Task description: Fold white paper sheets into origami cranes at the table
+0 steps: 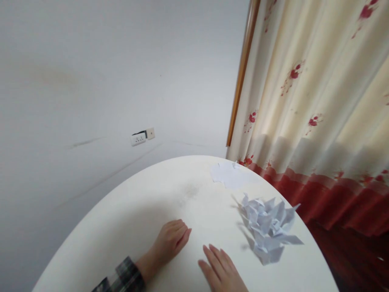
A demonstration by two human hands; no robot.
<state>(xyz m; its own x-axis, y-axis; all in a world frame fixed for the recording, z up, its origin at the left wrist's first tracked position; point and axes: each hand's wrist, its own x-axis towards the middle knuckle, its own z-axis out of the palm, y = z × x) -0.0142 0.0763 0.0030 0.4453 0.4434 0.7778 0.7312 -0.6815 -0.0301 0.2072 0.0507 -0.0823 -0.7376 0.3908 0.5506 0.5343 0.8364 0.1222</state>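
My left hand (169, 242) rests on the round white table (146, 202), fingers together and slightly curled, holding nothing. My right hand (221, 269) lies flat on the table near the front edge, fingers stretched out, also holding nothing. A pile of folded white paper figures (267, 227) sits just right of my right hand, a short gap away. Farther back, flat white paper sheets (229, 174) lie near the table's far edge. A dark plaid sleeve covers my left wrist.
A white wall with a socket (142, 137) stands behind the table. A cream curtain with red flowers (319, 101) and a red hem hangs at the right, close to the table's edge, beside a wooden frame strip (241, 73).
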